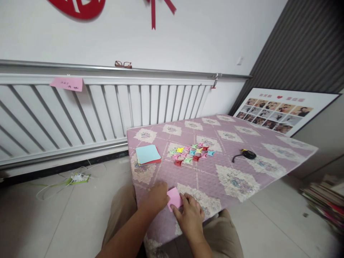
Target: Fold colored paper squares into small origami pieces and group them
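Note:
A small square of pink folding paper [174,198] lies on the cloth-covered table near its front edge. At the paper's left side, my left hand [158,196] is closed, its curled fingers on the edge. My right hand [191,214] holds the right side, with thumb and index finger pressing on the paper. Beyond my hands sits a cluster of small folded paper pieces [192,152] in several colours, each with pointed corners. A stack of coloured paper sheets [148,154], light blue on top, rests at the table's left.
A black tape measure [249,154] with a strap lies on the purple floral tablecloth [204,172] to the right. Behind stands a white radiator [150,104]; glasses [123,65] rest on the pipe above. A power strip [78,178] with cables is on the left floor.

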Available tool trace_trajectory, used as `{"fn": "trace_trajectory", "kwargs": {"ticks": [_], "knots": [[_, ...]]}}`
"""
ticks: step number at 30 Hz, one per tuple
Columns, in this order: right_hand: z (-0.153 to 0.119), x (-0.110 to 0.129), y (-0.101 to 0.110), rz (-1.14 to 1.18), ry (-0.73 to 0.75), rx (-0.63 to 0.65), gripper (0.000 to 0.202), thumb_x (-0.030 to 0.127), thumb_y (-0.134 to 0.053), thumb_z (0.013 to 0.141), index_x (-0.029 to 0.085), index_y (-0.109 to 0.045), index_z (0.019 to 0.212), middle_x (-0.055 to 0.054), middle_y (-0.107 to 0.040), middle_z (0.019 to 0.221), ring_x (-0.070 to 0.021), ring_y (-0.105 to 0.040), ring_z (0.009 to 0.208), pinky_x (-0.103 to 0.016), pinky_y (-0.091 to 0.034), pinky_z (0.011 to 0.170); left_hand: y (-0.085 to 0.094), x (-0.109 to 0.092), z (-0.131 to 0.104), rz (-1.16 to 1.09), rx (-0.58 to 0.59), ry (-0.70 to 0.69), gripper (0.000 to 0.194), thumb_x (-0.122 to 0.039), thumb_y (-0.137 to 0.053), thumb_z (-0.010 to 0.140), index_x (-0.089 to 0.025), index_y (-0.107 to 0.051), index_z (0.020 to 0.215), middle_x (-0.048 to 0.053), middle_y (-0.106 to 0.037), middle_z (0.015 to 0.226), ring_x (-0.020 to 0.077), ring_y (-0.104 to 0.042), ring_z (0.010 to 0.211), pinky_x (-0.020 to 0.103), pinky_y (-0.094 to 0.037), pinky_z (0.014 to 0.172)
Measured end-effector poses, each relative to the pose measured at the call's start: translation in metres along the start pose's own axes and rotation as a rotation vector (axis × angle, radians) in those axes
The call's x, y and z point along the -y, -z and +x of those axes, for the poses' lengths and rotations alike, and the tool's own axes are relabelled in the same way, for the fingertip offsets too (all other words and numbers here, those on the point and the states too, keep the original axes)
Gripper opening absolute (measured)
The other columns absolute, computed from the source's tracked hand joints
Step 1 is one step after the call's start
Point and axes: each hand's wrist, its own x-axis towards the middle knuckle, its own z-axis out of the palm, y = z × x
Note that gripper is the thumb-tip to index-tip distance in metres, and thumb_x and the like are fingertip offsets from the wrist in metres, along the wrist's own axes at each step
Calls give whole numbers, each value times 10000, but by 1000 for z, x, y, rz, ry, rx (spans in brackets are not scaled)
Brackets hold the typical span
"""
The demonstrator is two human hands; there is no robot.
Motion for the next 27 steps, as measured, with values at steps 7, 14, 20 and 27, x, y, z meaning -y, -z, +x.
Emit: {"fn": "trace_trajectory", "kwargs": {"ticks": [7, 14, 20, 27], "knots": [[0, 2, 5, -12, -8, 20, 448, 472, -606, 786, 252, -604, 1176, -89, -570, 1201, -285, -512, 1087, -443, -361, 905, -10, 9, 3, -96, 1, -3, 322, -174, -479, 794, -199, -462, 1114, 74, -593, 1102, 216, -561, 998, 296, -407, 846], [-2, 6, 6, -35, 3, 41, 424, 460, -599, 794, 263, -615, 1170, -92, -568, 1233, -295, -490, 1127, -453, -336, 933, -18, 30, 2, -132, 11, -27, 394, -170, -478, 774, -209, -456, 1165, 66, -616, 1108, 214, -584, 993, 302, -417, 865], [-1, 11, 4, -15, 14, 38, 454, 446, -622, 774, 258, -602, 1187, -83, -576, 1231, -291, -485, 1136, -465, -305, 965, -25, 43, -1, -84, 7, 3, 522, -190, -500, 762, -215, -401, 1274, 87, -587, 1215, 251, -554, 1094, 344, -402, 930], [1, 7, 1, 41, 85, 40, 460, 419, -594, 793, 281, -565, 1231, -81, -583, 1240, -290, -491, 1144, -475, -308, 954, -26, 45, 4, -52, 10, 12, 591, -213, -521, 774, -229, -363, 1343, 76, -555, 1287, 249, -526, 1148, 346, -381, 979]]}}
